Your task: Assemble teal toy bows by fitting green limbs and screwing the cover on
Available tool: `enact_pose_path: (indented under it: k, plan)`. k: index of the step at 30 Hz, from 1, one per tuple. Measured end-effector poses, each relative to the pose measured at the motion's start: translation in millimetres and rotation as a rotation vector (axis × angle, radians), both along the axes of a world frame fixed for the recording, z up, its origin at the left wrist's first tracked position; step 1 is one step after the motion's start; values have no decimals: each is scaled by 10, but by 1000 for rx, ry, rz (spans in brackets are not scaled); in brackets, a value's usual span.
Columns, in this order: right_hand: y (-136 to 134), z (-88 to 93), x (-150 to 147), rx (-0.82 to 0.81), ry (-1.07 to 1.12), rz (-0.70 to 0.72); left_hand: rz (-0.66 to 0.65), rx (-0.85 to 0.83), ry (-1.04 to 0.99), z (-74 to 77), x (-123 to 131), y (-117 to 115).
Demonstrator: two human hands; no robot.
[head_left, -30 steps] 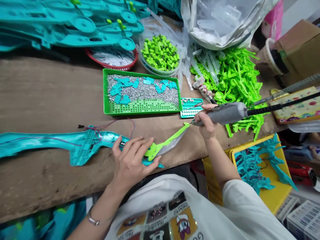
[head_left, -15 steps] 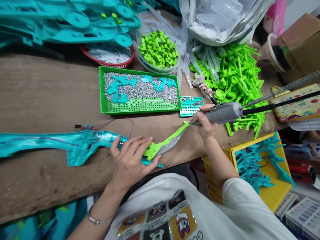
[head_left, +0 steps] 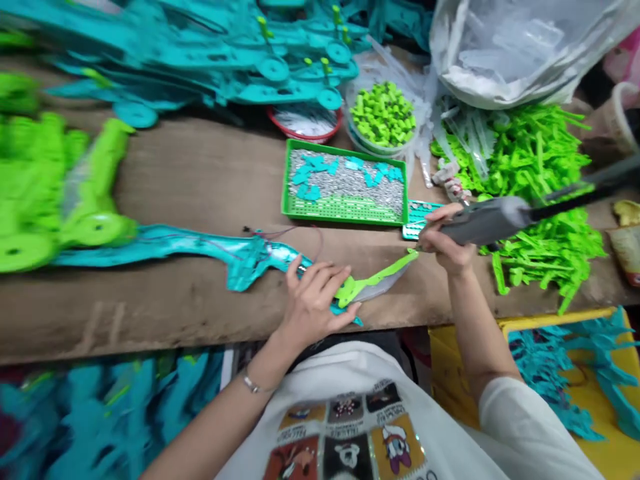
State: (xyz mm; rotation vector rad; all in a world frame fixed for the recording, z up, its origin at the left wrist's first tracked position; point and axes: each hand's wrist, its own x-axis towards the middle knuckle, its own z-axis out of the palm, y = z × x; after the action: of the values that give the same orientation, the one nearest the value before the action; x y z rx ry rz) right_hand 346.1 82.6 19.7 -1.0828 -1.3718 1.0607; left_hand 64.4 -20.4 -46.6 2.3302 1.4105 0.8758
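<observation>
A long teal plastic shell (head_left: 200, 244) lies along the bench with thin wires running over it. My left hand (head_left: 315, 297) lies over its right end with the fingers spread, pressing it down. Out from under that hand reaches a lime green and translucent curved piece (head_left: 377, 283), slanting up to the right. My right hand (head_left: 450, 243) is wrapped round a grey electric screwdriver (head_left: 493, 220), held nearly level. The driver's tip is at the far end of the green piece; whether it touches a screw there is too small to tell.
Behind my hands stands a green tray (head_left: 345, 213) of screws and small teal tabs. A small teal tray (head_left: 420, 217) adjoins it. Green parts (head_left: 545, 167) are heaped at right, more assembled green pieces (head_left: 95, 200) at left. A yellow bin (head_left: 460, 360) holds teal parts.
The camera view has swung left, so the bench contents appear further right and the green pieces at left come into sight. Both hands keep their hold, with the driver still at the green piece's end.
</observation>
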Motion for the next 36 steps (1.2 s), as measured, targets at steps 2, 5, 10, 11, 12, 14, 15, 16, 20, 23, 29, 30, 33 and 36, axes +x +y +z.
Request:
enact_pose_path:
  k: [2, 5, 10, 11, 12, 14, 15, 16, 20, 23, 29, 30, 33, 36]
  plan:
    - [64, 34, -113, 54, 28, -1, 0, -32, 8, 30, 13, -4]
    - [151, 84, -373, 61, 23, 49, -9, -38, 16, 107, 8, -15]
    - [259, 124, -739, 66, -68, -27, 116, 68, 16, 214, -333, -46]
    - [269, 119, -776, 71, -87, -48, 214, 84, 18, 211, -465, -48]
    - [272, 107, -801, 73, -103, -67, 327, 87, 22, 198, -607, -50]
    - [255, 65, -829, 74, -128, -95, 511, 40, 58, 154, -878, -51]
    - [233, 37, -838, 78, -137, -106, 544, 3, 68, 129, -987, -52]
    - [198, 5, -847, 89, -146, -118, 544, -28, 67, 107, -1069, -55]
    - [-98, -123, -900, 177, -216, -272, 438, -64, 1, 73, -1125, -88]
    - [-492, -192, -924, 174, -352, -325, 402, -54, -18, 86, -1010, -132]
    - [-1175, -289, -783, 23, -788, 49, 276, -96, -57, 104, -676, -309]
    - [-1225, -307, -733, 27, -850, 46, 244, -108, -68, 116, -615, -345]
    - [-1293, -367, -566, 88, -1002, -3, 143, -120, -94, 194, -473, -385]
    - [-1301, -406, -432, 151, -1063, 2, 134, -71, -56, 320, -434, -234]
